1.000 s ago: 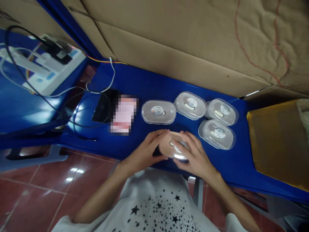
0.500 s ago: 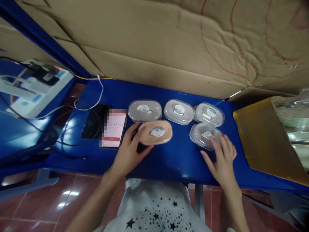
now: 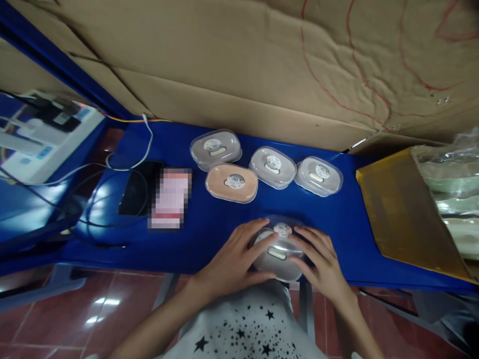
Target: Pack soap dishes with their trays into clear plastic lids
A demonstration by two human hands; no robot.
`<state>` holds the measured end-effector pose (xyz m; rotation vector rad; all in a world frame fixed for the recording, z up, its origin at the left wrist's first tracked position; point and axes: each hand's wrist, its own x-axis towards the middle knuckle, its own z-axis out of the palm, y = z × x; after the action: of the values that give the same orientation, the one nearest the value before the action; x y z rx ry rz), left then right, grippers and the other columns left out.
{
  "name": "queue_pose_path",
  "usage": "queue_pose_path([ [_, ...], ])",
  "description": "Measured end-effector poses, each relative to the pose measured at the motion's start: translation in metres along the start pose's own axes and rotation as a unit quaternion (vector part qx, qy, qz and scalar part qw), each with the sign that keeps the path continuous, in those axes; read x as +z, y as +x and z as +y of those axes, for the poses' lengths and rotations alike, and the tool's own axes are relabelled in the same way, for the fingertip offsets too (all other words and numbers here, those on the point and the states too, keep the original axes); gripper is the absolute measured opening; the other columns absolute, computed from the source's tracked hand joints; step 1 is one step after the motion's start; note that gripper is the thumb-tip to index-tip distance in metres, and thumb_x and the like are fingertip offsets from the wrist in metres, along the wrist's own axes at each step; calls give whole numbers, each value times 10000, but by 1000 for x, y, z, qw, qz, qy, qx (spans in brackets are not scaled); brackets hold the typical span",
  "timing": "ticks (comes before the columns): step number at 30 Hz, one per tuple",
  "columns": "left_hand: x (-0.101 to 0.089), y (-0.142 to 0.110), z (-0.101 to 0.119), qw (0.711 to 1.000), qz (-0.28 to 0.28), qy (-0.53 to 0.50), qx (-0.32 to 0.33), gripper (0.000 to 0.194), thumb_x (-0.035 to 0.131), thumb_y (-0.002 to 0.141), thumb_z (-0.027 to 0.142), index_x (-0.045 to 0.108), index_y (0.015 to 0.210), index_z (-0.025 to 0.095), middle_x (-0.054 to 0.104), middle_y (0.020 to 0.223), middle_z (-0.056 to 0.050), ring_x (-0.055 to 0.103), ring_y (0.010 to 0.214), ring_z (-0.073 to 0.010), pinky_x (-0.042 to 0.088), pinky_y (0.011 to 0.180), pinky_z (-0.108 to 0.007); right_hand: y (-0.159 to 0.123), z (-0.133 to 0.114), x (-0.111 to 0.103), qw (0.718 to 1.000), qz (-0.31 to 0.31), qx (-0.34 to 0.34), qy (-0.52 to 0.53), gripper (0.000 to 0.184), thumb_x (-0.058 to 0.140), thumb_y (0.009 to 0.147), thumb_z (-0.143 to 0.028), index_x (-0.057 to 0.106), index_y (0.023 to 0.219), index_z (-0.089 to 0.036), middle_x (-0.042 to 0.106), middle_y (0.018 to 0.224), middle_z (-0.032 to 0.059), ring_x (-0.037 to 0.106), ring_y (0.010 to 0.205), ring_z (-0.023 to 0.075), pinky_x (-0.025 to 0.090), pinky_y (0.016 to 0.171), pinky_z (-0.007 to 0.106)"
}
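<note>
At the front edge of the blue table, a grey oval box with a clear plastic lid (image 3: 277, 265) sits between both hands. It has a round label and a pale oval tab on top. My left hand (image 3: 245, 252) grips its left side, fingers over the lid and thumb along the front. My right hand (image 3: 320, 254) holds the right side with bent fingers on the lid. Whether the lid is slightly raised I cannot tell. Behind stand a peach oval box (image 3: 220, 185) and three similar grey boxes, at left (image 3: 228, 144), middle (image 3: 260, 164) and right (image 3: 331, 182).
A phone with a lit, blurred screen (image 3: 172, 194) lies left on the blue table (image 3: 209, 234), beside a dark device (image 3: 132, 192) and cables. Further left is a white power strip (image 3: 71, 129). An open carton (image 3: 396, 214) with wrapped goods stands right; cardboard (image 3: 224, 60) walls the back.
The front grey box has come left and toward me, now between both hands. My left hand has let go of the peach box and moved right. The left grey box sits farther back, turned.
</note>
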<state>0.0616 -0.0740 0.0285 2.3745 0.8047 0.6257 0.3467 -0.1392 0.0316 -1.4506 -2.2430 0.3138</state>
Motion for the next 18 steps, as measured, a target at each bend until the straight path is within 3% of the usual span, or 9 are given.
queue_pose_path([
  [5,14,-9,3,997,-57,45,24,807,800,919,614,490,1569,248,395,1698,-221,427,1546,-438,487,1178,-689,10,27,2,997,49,62,-22,516,671,1049,-295,577,1554,-349,673,1477,82,623,1370,317,510,1120,539],
  [9,10,-9,3,996,-63,61,19,455,746,1011,451,620,1401,252,486,1653,-156,541,1440,-361,510,1156,-615,13,31,-4,991,72,85,-67,515,592,1082,-284,539,1593,-329,587,1594,110,536,1488,355,438,1176,586],
  [12,6,-5,0,998,-10,55,-5,152,638,1082,338,682,1183,233,595,1538,-115,616,1307,-298,543,1085,-529,11,15,-6,997,44,27,-50,532,612,1085,-400,524,1598,-289,595,1594,114,507,1510,338,407,1197,572],
  [14,2,-1,-4,998,13,55,-13,140,594,1104,327,682,1137,223,646,1455,-108,642,1240,-281,549,1052,-508,9,-2,-1,998,-8,-36,-44,586,645,1058,-529,546,1571,-262,637,1563,94,526,1487,306,377,1225,541],
  [18,-7,3,-10,999,11,46,-25,254,540,1128,354,628,1340,242,653,1441,-114,643,1255,-281,543,1059,-505,7,-31,13,993,-46,-94,-55,551,596,1078,-571,603,1506,-224,717,1479,37,576,1428,231,231,1324,470],
])
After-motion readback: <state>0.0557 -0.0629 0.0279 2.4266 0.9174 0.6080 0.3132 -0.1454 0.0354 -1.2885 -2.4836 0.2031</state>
